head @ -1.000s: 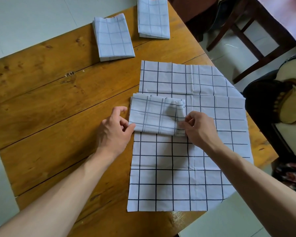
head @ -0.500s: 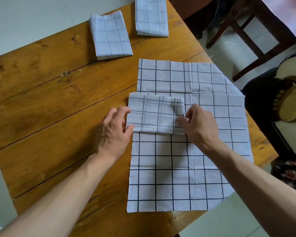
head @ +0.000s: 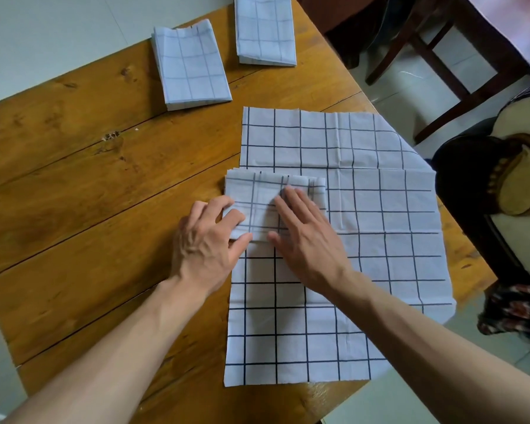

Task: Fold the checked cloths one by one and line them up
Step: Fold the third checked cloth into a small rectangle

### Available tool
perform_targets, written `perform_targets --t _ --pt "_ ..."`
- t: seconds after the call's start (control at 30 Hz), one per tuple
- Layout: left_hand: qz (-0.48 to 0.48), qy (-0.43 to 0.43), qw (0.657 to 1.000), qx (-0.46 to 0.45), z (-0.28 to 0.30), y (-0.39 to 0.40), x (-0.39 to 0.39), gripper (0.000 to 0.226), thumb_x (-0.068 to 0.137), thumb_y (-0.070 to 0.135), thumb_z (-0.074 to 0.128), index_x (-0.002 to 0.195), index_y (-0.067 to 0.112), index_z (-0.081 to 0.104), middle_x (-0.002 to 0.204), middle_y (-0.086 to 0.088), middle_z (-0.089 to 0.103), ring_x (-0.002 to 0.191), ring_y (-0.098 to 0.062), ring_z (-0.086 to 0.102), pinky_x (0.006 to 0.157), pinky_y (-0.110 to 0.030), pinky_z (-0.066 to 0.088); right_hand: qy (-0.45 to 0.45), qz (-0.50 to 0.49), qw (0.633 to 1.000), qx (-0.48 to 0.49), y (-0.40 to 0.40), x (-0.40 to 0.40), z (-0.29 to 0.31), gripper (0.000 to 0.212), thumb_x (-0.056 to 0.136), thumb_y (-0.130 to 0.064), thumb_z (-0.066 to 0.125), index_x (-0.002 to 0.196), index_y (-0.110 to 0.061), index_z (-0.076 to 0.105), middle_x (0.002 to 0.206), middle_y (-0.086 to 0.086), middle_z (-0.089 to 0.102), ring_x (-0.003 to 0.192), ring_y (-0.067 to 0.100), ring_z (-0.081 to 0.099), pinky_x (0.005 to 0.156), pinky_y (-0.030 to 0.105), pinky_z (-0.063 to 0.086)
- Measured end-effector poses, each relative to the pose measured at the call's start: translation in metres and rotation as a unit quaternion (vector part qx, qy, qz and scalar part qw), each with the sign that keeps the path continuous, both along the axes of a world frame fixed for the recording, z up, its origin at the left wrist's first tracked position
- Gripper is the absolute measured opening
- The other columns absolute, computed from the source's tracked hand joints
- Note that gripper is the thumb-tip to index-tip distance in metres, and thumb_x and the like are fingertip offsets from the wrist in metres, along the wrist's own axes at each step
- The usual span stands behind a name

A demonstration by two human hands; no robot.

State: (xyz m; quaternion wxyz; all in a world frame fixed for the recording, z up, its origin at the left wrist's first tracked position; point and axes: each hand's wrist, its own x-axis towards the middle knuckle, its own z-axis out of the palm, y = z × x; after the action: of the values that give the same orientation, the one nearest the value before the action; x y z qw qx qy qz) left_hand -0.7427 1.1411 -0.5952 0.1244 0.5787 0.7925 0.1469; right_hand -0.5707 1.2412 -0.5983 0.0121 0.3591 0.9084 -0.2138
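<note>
A small folded checked cloth (head: 268, 188) lies on top of larger checked cloths spread flat (head: 380, 255) on the right half of the wooden table (head: 74, 185). My left hand (head: 205, 243) grips the folded cloth's near left corner, fingers curled over the top and thumb at the near edge. My right hand (head: 309, 237) presses flat on its right part with straight fingers. Two folded checked cloths (head: 190, 68) (head: 263, 29) lie side by side at the table's far edge.
The spread cloths overhang the table's right edge. A dark chair with a round back (head: 508, 179) stands close on the right, and a wooden chair (head: 435, 53) stands at the back right. Bare wood lies to the left of the hands.
My right hand has left the folded cloth's right edge and now lies flat on top of it. My left hand has slid onto the cloth's left corner.
</note>
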Motion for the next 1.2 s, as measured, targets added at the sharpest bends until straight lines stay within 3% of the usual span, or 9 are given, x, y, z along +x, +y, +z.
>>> perform_targets --t 0.1,0.17,0.4,0.57,0.63,0.7,0.8,1.03,1.2 --pt "0.011 0.002 1.000 -0.006 0.000 0.001 0.002 0.030 0.076 0.040 0.078 0.095 0.020 0.068 0.125 -0.005 0.060 0.097 -0.026 0.051 0.074 -0.040 0.050 -0.041 -0.025 0.999 -0.004 -0.005 -0.010 -0.006 0.071 0.100 -0.057 0.023 0.157 -0.018 0.008 0.165 0.007 -0.005 0.151 0.022 -0.010 0.123 0.037 -0.002" --pt "0.015 0.002 1.000 -0.003 0.000 0.001 0.003 0.032 0.076 0.042 0.078 0.095 0.019 0.068 0.125 -0.005 0.060 0.096 -0.026 0.051 0.074 -0.040 0.049 -0.069 -0.022 0.997 0.000 -0.007 -0.010 -0.011 0.073 0.099 -0.060 0.019 0.157 -0.022 -0.005 0.163 0.003 -0.017 0.149 0.020 -0.019 0.122 0.038 -0.006" --pt "0.013 -0.012 0.999 -0.030 0.001 0.003 0.000 0.033 0.076 0.040 0.081 0.097 0.023 0.064 0.127 -0.001 0.056 0.099 -0.023 0.049 0.075 -0.039 0.048 -0.129 -0.031 0.991 0.001 0.019 0.018 -0.007 0.097 0.087 -0.080 0.018 0.154 -0.019 -0.018 0.159 -0.002 -0.028 0.145 0.013 -0.029 0.122 0.038 -0.010" --pt "-0.019 0.049 0.997 -0.061 0.007 0.002 -0.003 0.046 0.077 0.044 0.076 0.116 0.025 0.062 0.136 -0.002 0.055 0.127 -0.027 0.046 0.092 -0.047 0.041 -0.137 -0.038 0.990 -0.022 0.025 0.019 0.001 0.104 0.084 -0.081 0.025 0.152 -0.018 -0.023 0.158 -0.001 -0.032 0.144 0.015 -0.031 0.120 0.040 -0.014" --pt "-0.072 0.062 0.993 -0.076 0.008 0.006 -0.003 0.059 0.084 0.043 0.070 0.137 0.024 0.053 0.152 -0.002 0.044 0.142 -0.026 0.035 0.109 -0.049 0.033 -0.137 -0.042 0.989 -0.027 0.024 0.017 0.002 0.105 0.085 -0.079 0.029 0.152 -0.018 -0.024 0.158 -0.001 -0.032 0.144 0.015 -0.032 0.121 0.041 -0.013" --pt "-0.141 0.073 0.982 -0.105 0.008 0.014 0.000 0.067 0.095 0.041 0.053 0.155 0.025 0.027 0.166 0.003 0.014 0.153 -0.020 0.008 0.122 -0.047 0.011 -0.134 -0.046 0.989 -0.033 0.023 0.016 0.003 0.105 0.086 -0.078 0.032 0.151 -0.019 -0.025 0.157 -0.002 -0.033 0.144 0.015 -0.032 0.121 0.041 -0.013" --pt "-0.202 0.090 0.961 -0.167 0.006 0.029 0.009 0.067 0.104 0.044 0.027 0.157 0.026 -0.009 0.162 0.007 -0.022 0.149 -0.015 -0.024 0.121 -0.046 -0.013 -0.128 -0.046 0.990 -0.034 0.023 0.016 0.004 0.105 0.086 -0.078 0.033 0.151 -0.019 -0.024 0.158 -0.002 -0.032 0.144 0.015 -0.031 0.121 0.041 -0.013" --pt "-0.201 0.122 0.957 -0.172 -0.006 0.043 0.004 0.082 0.089 0.069 0.000 0.154 0.024 -0.024 0.161 0.003 -0.030 0.148 -0.018 -0.029 0.121 -0.053 -0.009 -0.126 -0.050 0.990 -0.040 0.023 0.015 0.002 0.109 0.078 -0.084 0.021 0.152 -0.017 -0.021 0.158 -0.001 -0.031 0.145 0.016 -0.030 0.121 0.041 -0.013" --pt "-0.142 0.090 0.968 -0.184 -0.003 0.039 -0.014 0.103 0.081 0.085 0.015 0.153 0.022 -0.024 0.161 0.005 -0.030 0.148 -0.018 -0.028 0.119 -0.054 -0.016 -0.119 -0.041 0.992 -0.034 0.025 0.020 0.001 0.108 0.080 -0.084 0.022 0.152 -0.017 -0.021 0.159 -0.001 -0.030 0.145 0.015 -0.029 0.121 0.042 -0.013"
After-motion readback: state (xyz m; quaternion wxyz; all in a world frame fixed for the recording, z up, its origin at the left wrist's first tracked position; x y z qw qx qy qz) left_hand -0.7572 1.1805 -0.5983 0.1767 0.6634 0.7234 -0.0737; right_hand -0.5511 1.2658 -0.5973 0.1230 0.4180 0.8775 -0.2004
